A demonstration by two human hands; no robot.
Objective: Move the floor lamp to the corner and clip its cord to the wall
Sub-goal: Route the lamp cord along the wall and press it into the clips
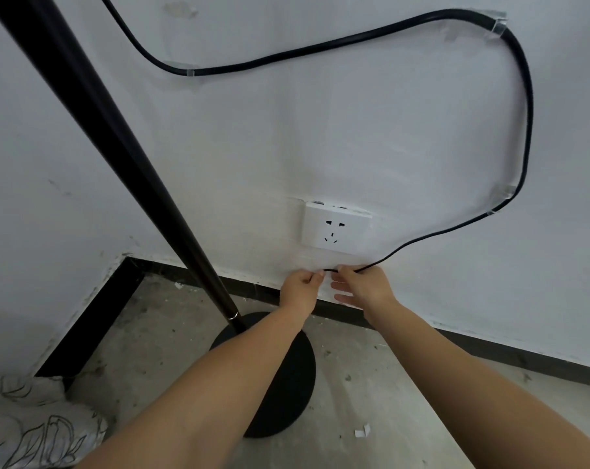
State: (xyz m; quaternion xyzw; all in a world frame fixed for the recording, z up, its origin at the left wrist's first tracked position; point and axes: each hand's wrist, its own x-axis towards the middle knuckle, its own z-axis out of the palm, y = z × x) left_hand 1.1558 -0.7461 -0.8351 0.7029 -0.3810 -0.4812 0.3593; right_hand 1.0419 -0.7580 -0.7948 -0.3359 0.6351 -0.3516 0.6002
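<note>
The black floor lamp stands near the room corner: its pole (124, 164) slants up to the left from a round black base (287, 394) on the concrete floor. Its black cord (524, 106) loops across the white wall, held by clear clips at the upper left (189, 72), upper right (498, 27) and right side (503, 198). The cord's lower end runs left below the white socket (336, 230). My left hand (302, 286) and my right hand (363, 286) pinch that end against the wall just above the dark skirting.
A dark skirting board (490, 346) runs along the wall foot and into the corner at left. Patterned fabric (33, 424) lies at the bottom left. Small white paper scraps (363, 431) lie on the floor beside the lamp base.
</note>
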